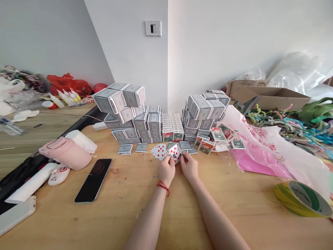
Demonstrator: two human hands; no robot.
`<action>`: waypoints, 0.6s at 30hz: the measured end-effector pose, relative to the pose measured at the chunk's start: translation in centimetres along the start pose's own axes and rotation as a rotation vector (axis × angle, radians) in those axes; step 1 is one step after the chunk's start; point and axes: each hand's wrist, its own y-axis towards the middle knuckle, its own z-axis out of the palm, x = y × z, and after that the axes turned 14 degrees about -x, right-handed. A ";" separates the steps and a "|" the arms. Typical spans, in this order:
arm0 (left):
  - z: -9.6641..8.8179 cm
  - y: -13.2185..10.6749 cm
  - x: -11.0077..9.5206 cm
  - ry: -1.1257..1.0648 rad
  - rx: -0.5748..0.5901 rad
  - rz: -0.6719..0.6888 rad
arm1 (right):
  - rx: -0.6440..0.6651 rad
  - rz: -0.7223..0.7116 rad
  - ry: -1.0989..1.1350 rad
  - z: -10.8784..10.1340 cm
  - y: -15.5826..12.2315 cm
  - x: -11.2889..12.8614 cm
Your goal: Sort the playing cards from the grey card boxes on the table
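Note:
Between my two hands a few playing cards (174,151) are held face up, showing red diamonds. My left hand (167,169) pinches them at their lower left, thumb on top. At their right edge, the fingers of my right hand (189,166) are closed on the same cards. More face-up cards (159,151) lie fanned on the table just left of them. Small piles of face-down cards (125,149) rest nearby. Behind stand tall stacks of grey-backed decks (121,100) on the left and further grey-backed decks (204,109) on the right, with rows of card boxes (172,126) between.
A black phone (93,180) and a pink tumbler (69,152) lie to the left. At the right are loose card boxes (206,146), plastic wrapping (249,142), a roll of yellow tape (303,198), a cardboard box (278,99) and colourful cords.

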 end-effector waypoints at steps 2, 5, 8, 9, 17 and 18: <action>-0.3 0.4 0.2 -0.043 0.002 -0.036 | 0.035 0.133 0.174 0.0 0.3 -0.1; -0.6 1.0 0.2 -0.203 0.027 -0.063 | 0.084 0.362 0.452 -0.1 0.7 -0.1; -0.7 1.3 0.1 -0.390 0.079 -0.144 | 0.200 0.551 0.713 -0.4 1.0 0.1; -0.7 1.4 0.1 -0.440 0.097 -0.181 | 0.256 0.602 0.775 -0.5 1.0 0.2; -0.8 1.8 0.5 -0.555 0.187 -0.308 | 0.444 0.742 0.812 -1.2 1.2 0.1; -0.8 1.8 0.6 -0.551 0.190 -0.309 | 0.437 0.733 0.807 -1.1 1.2 0.1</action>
